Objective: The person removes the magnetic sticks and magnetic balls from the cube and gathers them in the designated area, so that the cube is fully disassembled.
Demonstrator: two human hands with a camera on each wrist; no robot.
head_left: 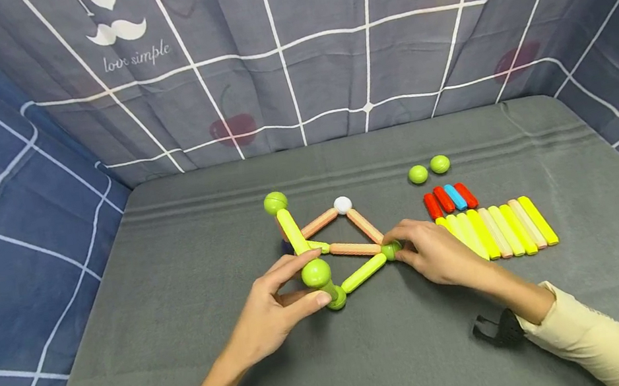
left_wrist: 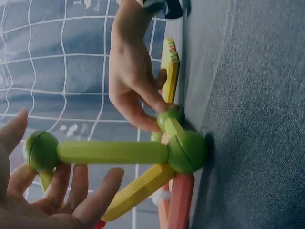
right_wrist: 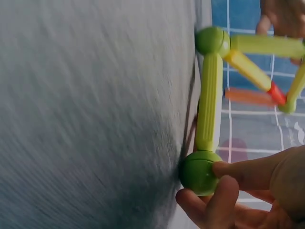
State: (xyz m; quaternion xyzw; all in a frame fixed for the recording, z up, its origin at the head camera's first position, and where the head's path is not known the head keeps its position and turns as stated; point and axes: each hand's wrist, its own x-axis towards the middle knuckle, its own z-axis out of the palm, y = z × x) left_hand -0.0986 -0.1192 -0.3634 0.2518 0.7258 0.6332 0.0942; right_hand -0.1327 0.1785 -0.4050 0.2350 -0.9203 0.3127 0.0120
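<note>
So the right hand [head_left: 435, 253] has a glossy green ball [right_wrist: 196, 175] pinched between thumb and fingers, down at the grey cloth [head_left: 186, 331]. The left hand [head_left: 273, 308] has thumb and fingers either side of another green ball [head_left: 316, 273], holding it up off the cloth.

Both balls belong to the same build, a ball-and-rod frame sitting mid-cloth. The raised ball tops an upright yellow-green rod [left_wrist: 113, 152], which stands on a third green ball [left_wrist: 188, 151] at the near corner. From there a flat-lying yellow-green rod [head_left: 365, 273] runs over to the pinched ball. Up top, a slanting yellow-green rod [head_left: 291, 229] links the raised ball to a green end ball [head_left: 275, 203]. Towards the back there's a white ball [head_left: 342, 205] with two salmon rods [head_left: 365, 226] coming off it. Some joints behind the left hand are hidden, can't tell how they connect.

Spare stuff is on the right: a row of long yellow, pale green and beige rods [head_left: 510, 230], partly behind the right hand, then four short red and blue rods [head_left: 450, 198] and two loose green balls [head_left: 429, 169]. Blue-grey grid-print curtain [head_left: 328, 77] behind it all.
</note>
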